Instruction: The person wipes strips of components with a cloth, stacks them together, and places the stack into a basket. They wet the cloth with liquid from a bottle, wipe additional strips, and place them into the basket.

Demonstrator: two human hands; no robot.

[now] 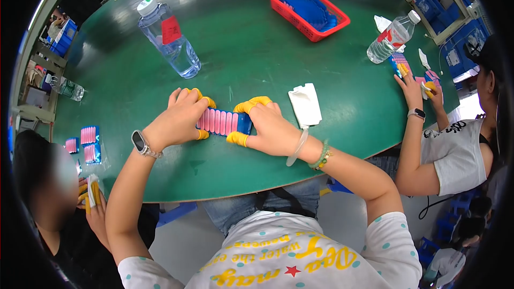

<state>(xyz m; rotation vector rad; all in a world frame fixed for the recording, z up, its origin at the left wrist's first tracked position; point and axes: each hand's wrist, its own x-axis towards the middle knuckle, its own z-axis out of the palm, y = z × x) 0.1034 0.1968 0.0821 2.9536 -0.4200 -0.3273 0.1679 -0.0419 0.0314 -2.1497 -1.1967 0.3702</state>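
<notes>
A blue piece with a row of pink strips lies flat before me, close over the green table. My left hand grips its left end, thumb on the near edge and fingers on the far edge. My right hand pinches the right end the same way, where the blue shows bare. Yellow finger cots cover the thumb and some fingertips of both hands. Just beyond my right hand sits a folded white cloth.
A tall water bottle stands beyond my left hand; a red basket holding blue pieces is at the back. Right, a co-worker handles similar pieces beside another bottle. Left, a person holds a white cloth near several pink-and-blue pieces.
</notes>
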